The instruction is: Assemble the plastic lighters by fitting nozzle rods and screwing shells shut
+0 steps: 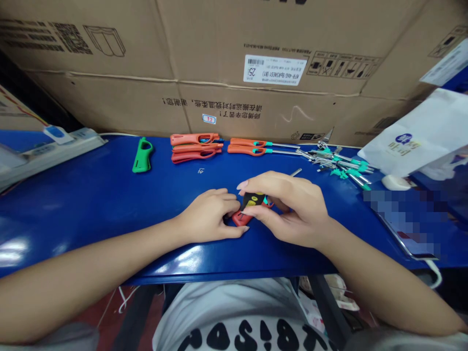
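My left hand (210,217) presses a red long-necked gas lighter (239,220) onto the blue table, its fingers closed around the handle end. Between the thumb and fingers of my right hand (302,209) is a stubby screwdriver (253,200) with a black and yellow grip. The screwdriver stands over the lighter's handle, its shaft pointing down at it; whether the tip sits in a screw I cannot make out. A bit of the lighter's turquoise collar shows behind the grip, and a metal tube (296,172) sticks out beyond my right hand, which hides the middle.
Along the back lie a green lighter handle (142,155), stacked red and orange handles (195,155), two orange lighters with tubes (245,150) and a pile of metal tubes (343,163). Small screws (201,171) lie nearer. A phone (405,229) is at right, a cardboard box (127,92) behind.
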Demonstrator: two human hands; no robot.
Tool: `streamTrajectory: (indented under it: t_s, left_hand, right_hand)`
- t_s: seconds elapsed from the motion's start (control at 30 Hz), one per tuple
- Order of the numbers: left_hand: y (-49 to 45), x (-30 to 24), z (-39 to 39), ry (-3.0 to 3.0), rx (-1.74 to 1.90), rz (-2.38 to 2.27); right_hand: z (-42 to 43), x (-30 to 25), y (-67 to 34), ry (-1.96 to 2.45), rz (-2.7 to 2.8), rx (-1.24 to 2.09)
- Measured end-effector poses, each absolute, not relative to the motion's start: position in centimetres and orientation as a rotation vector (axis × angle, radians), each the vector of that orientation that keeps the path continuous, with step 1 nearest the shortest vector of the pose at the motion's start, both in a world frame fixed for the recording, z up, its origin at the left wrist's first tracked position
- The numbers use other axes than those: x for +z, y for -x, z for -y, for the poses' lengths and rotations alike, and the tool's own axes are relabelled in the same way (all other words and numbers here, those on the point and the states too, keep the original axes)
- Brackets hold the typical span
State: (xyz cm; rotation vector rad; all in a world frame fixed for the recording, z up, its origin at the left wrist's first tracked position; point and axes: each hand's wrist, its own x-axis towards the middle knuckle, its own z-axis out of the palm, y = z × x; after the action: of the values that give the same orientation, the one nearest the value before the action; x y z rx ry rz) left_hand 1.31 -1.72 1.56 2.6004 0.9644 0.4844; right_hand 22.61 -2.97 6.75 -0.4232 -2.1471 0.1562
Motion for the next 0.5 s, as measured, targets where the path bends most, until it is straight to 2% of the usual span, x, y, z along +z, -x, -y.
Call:
streamTrajectory:
  t_s: [0.23,0.5]
  left_hand:
    - [-1.31,1.50,1.70,-2.610,0.473,-0.977]
    - [-1.25,1.63,1.65,-2.623,0.455,-0.983]
  right_hand:
    - [3.20,6.67,-22.65,0.504,2.200,0.169]
    - [3.11,5.96,-22.70,0.585,2.127,0.420]
